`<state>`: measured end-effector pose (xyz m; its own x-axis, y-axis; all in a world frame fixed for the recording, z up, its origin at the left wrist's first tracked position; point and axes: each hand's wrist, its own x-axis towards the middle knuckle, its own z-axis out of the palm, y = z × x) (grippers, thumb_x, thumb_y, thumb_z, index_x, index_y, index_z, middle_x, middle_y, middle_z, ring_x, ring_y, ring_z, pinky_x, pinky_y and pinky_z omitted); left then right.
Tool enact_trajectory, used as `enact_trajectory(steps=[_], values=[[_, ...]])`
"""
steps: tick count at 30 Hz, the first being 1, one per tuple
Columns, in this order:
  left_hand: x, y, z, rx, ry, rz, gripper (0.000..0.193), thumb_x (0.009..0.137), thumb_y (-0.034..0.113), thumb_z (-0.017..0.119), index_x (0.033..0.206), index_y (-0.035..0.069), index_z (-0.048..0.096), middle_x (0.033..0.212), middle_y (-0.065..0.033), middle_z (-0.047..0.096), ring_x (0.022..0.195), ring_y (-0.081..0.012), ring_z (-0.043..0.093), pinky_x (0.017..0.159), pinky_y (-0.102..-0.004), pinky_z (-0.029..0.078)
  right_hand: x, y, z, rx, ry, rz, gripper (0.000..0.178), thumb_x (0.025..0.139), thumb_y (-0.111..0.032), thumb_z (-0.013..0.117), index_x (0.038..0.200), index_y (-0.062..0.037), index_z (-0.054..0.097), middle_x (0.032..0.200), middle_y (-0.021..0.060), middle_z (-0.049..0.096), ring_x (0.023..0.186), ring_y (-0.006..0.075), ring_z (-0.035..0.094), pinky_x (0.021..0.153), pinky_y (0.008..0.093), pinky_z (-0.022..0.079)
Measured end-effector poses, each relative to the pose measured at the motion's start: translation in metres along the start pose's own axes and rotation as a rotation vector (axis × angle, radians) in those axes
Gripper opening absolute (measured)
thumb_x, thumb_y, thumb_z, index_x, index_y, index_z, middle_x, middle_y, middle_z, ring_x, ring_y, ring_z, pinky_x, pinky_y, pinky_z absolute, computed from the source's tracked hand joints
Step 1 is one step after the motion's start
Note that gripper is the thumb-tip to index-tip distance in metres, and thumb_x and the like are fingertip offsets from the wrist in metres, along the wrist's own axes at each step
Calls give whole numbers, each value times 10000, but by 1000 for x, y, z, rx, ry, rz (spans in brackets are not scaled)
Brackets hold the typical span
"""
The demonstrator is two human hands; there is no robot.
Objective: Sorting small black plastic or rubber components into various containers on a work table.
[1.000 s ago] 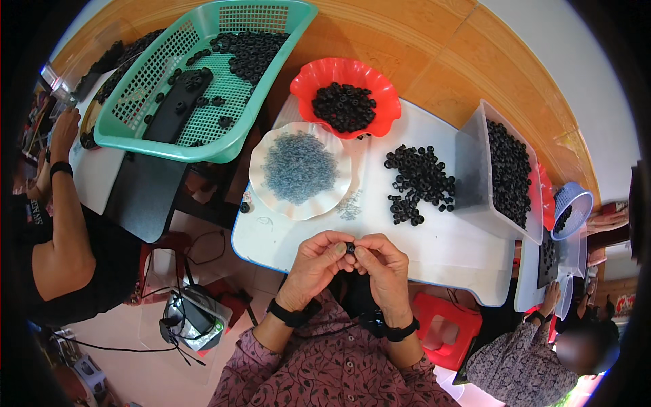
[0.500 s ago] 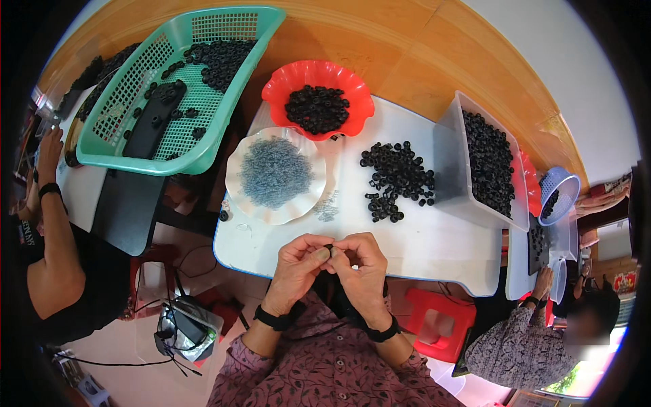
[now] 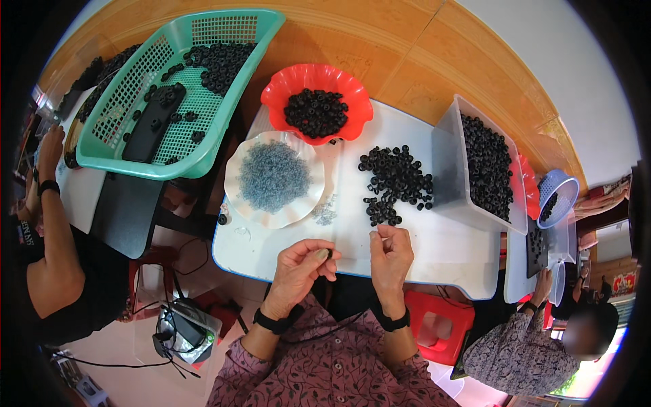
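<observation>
My left hand [image 3: 303,269] pinches a small round black part [image 3: 330,254] between thumb and fingers, above the table's near edge. To its right, my right hand [image 3: 391,259] is apart from it, with fingers curled and thumb close to the index finger. Whether anything sits in that pinch is too small to tell. Just beyond its fingertips lies a loose pile of small black ring-like parts [image 3: 397,178]. Left of the pile, a white wavy-edged plate [image 3: 237,197] holds a heap of tiny translucent bluish-grey pieces [image 3: 273,175]. A few such pieces [image 3: 325,211] are scattered beside it.
A red wavy bowl [image 3: 271,102] of black parts stands behind the plate. At right is a clear bin [image 3: 449,166] full of them. A green basket [image 3: 203,159] occupies the left. Co-workers sit either side; a red stool [image 3: 441,325] stands below the white table [image 3: 434,254].
My hands were together at the small black part. The right hand has let go and moved right and forward toward the black pile; the left keeps the part.
</observation>
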<state>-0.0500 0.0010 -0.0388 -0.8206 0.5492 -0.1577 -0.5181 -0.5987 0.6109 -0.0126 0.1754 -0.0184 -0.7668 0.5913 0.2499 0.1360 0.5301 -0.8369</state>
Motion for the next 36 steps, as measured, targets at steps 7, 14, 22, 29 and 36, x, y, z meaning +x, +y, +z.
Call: enact_trajectory(steps=[7,14,22,29,36], values=[[0,-1,-3,-13,-25,-1,202,955,64,521,1100,-54,599,988,-177,662,743,-155,636,650,-290,553,10,9,10,-256,53,-81,167,801,-55,696,925,0,598,874,138,572,664,242,606,555,329,497],[2,0,-4,-51,-60,0,211,955,50,532,1131,-51,589,1014,-166,663,784,-153,653,702,-305,582,14,15,8,-293,46,-162,148,823,-47,671,941,-4,592,838,120,575,670,216,616,559,310,493],[1,-1,-3,-48,-50,7,215,958,55,529,1138,-47,588,1020,-159,659,800,-157,648,711,-310,582,-7,-9,-6,535,-242,305,170,918,-29,574,1080,9,611,878,60,627,698,91,588,571,212,453],[1,-4,-2,40,-55,18,226,967,68,521,1158,-32,592,1017,-127,659,808,-139,636,727,-291,572,-17,-20,-8,566,-373,245,182,930,-39,578,1103,2,617,892,37,618,738,76,589,604,197,458],[-1,-8,4,167,-63,57,279,978,65,500,1233,-21,571,995,-97,649,813,-121,619,746,-266,557,-27,-30,-1,627,-349,190,245,897,30,588,1139,12,554,955,59,622,821,98,613,702,219,493]])
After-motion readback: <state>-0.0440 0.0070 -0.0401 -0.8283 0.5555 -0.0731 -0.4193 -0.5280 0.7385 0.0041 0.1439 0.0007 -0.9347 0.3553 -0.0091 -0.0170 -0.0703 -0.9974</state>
